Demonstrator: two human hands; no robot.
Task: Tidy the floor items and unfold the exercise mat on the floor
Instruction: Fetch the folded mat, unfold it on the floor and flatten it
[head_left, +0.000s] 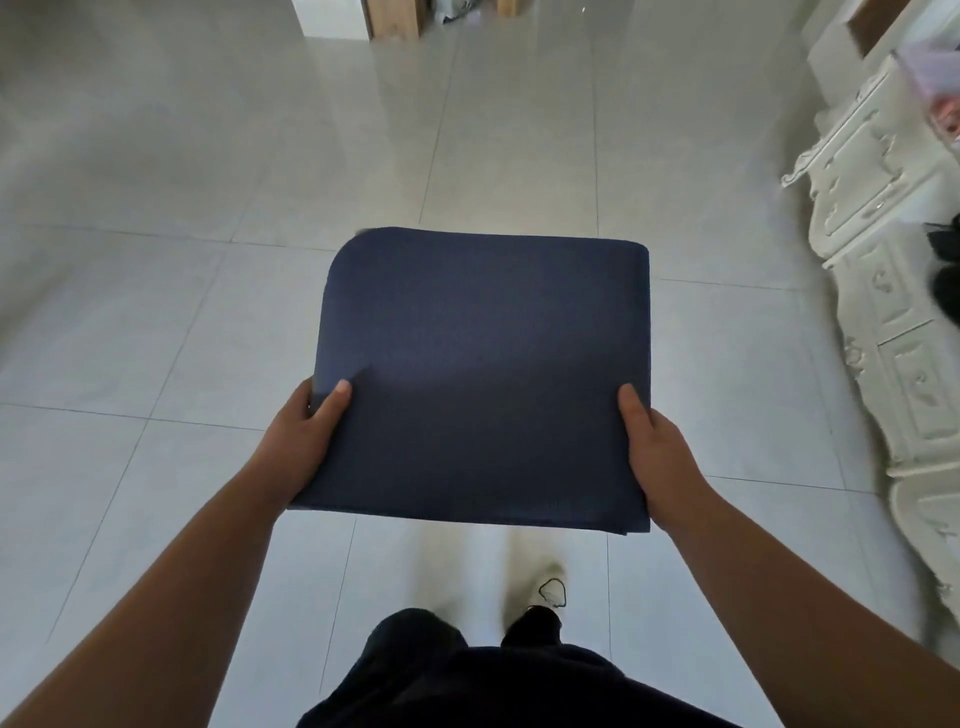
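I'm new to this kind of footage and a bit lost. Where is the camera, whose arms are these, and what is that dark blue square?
There is no machine here. A person wears the camera on their head, so this single picture looks down past their own arms. The left hand and right hand each grip a side of a folded mat, dark blue, held flat above the tiled floor. A shoe shows below. An ornate white cabinet stands at the right.

Soft daylight, floor (208, 322) glare, edges blurred
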